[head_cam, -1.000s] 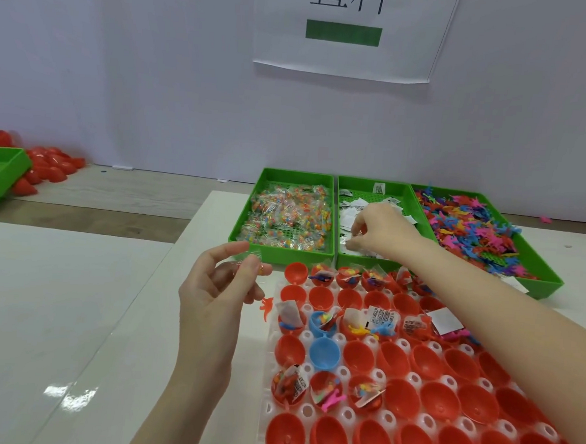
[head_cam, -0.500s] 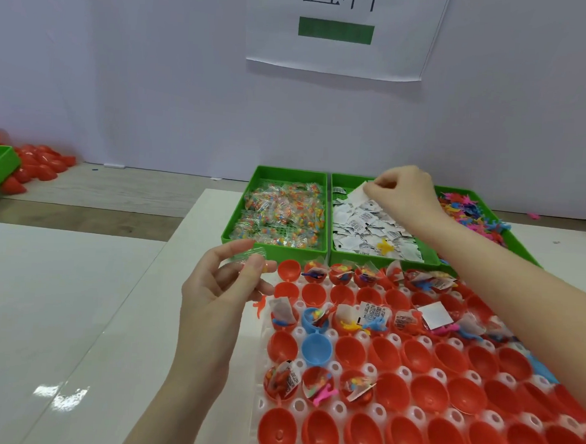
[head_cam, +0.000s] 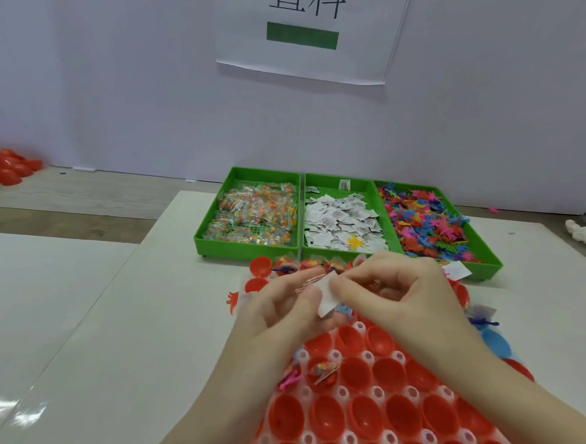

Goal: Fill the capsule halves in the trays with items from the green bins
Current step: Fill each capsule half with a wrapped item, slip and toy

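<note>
Head view: two hands meet over the far end of the white tray [head_cam: 370,391] of red capsule halves [head_cam: 328,412], which lies on the bench toward its near right corner. The left hand [head_cam: 279,310] has its fingers curled, thumb and fingertips pinching a small clear packet [head_cam: 310,282] with orange bits inside. The right hand [head_cam: 393,296] is curled too, pinching one white paper slip [head_cam: 326,297] that touches the packet, so both hands are closed on their items directly above the tray's upper rows.

Three green bins stand side by side across the bench just beyond the tray, touching one another. The left bin [head_cam: 245,249] holds clear packets of coloured pieces, the middle bin [head_cam: 342,183] holds white printed slips and one yellow figure [head_cam: 354,242], and the right bin [head_cam: 484,264] holds a heap of small multicoloured plastic figures.

Most visible capsule halves in the near rows are bare; one near the tray's left edge holds a packet [head_cam: 323,373], with a pink figure [head_cam: 290,381] beside it. Halves in the far row against the bins carry items, partly hidden by the hands. One blue capsule half [head_cam: 495,342] sits at the tray's right side. One orange figure [head_cam: 232,300] lies on the bench just left of the tray. A pile of red capsule halves [head_cam: 3,169] lies at the far left, and a white crumpled object [head_cam: 584,234] near the far right edge. One paper sign [head_cam: 306,30] hangs on the wall.
</note>
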A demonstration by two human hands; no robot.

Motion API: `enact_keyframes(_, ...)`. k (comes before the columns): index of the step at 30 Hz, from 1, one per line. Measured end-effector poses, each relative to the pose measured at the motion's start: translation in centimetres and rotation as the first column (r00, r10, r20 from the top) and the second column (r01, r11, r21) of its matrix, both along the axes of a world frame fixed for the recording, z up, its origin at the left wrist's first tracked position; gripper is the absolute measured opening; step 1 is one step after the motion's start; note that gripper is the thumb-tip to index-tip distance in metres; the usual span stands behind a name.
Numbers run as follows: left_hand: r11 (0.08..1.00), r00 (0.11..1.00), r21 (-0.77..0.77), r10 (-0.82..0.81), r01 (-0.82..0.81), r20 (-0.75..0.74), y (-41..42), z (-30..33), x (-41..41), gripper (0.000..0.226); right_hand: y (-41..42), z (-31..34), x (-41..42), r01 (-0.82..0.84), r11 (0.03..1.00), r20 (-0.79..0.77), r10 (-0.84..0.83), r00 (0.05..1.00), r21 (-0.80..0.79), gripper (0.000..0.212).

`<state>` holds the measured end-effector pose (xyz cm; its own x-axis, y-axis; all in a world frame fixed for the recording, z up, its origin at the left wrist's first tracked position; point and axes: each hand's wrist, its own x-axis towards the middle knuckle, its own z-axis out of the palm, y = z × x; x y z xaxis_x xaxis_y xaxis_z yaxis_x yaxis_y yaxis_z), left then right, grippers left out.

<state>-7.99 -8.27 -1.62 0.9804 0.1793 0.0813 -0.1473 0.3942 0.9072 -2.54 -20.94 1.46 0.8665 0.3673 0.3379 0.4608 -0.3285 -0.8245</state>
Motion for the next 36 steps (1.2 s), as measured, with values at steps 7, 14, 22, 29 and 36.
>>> enact_keyframes(7,0.987,0.999,0.158,0.034,-0.035,0.012,-0.4,-0.2,-0.1,0.029,-1.6,-0.2,-1.5,-0.015,0.998,0.018,0.014,1.0,0.058,0.017)
enact_keyframes(14,0.966,0.996,0.252,-0.065,0.05,0.054,-0.7,0.1,-0.8,0.029,-2.9,1.0,-2.7,-0.058,0.979,-0.049,0.068,0.996,0.193,0.04)
enact_keyframes(22,0.944,0.981,0.295,-0.179,0.148,0.08,-0.9,0.2,-1.2,0.027,-3.4,1.3,-3.2,-0.101,0.995,0.007,0.101,0.995,0.026,0.057)
enact_keyframes(29,0.946,0.97,0.257,-0.227,0.199,0.083,-0.9,0.3,-1.4,0.032,-3.2,1.4,-3.1,-0.004,0.992,-0.05,0.01,0.999,0.129,0.039)
enact_keyframes(36,0.957,0.978,0.246,-0.184,0.156,0.095,-0.9,0.2,-1.3,0.032,-2.8,0.9,-3.3,0.061,0.992,-0.109,-0.049,0.993,0.111,0.038)
